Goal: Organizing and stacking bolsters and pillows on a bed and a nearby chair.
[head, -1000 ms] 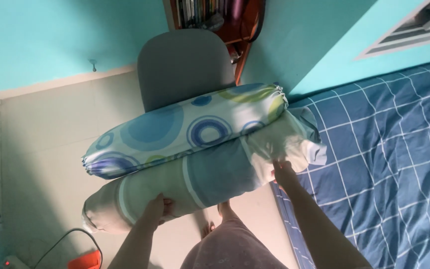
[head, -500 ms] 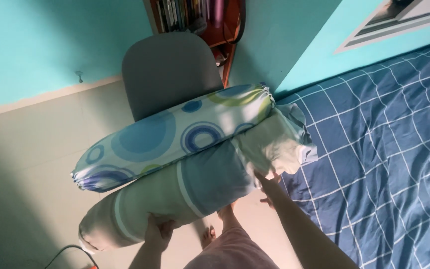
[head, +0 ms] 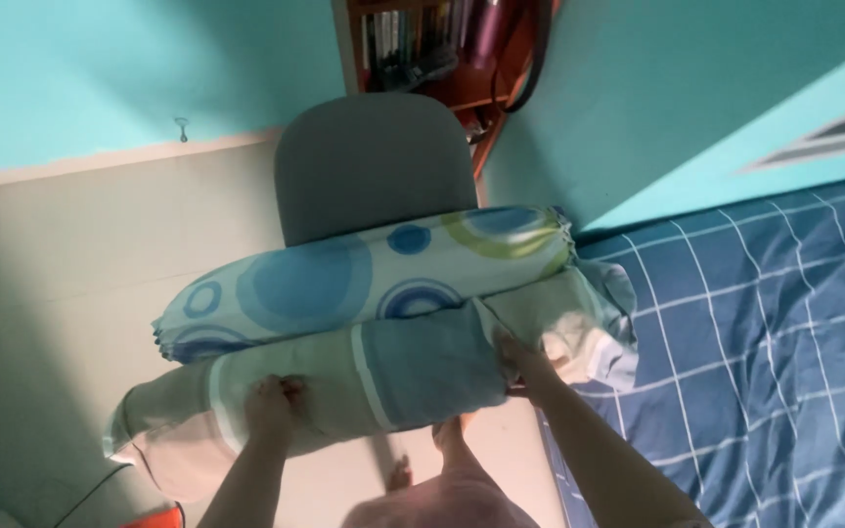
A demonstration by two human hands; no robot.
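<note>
Nearest the camera, both forearms reach up and forward from the bottom edge. The left hand [head: 271, 404] sits knuckles up on the near side of the striped bolster [head: 374, 376], fingers curled and bunching its cover. The right hand [head: 525, 360] is further right, fingers extended and pressed against the bolster's underside near its loose, open end; whether it grips the cloth cannot be told. The striped bolster is held level in the air across both hands, above the pale floor [head: 100, 264]. A circle bolster [head: 364, 274] lies lengthwise on top of it, touching along its full length. Bare feet [head: 422, 460] show below. To the right lies a blue checked bed [head: 765, 352]. Behind the bolsters stands a grey chair [head: 374, 161], then a bookshelf [head: 442, 44] against the turquoise wall [head: 100, 68].
</note>
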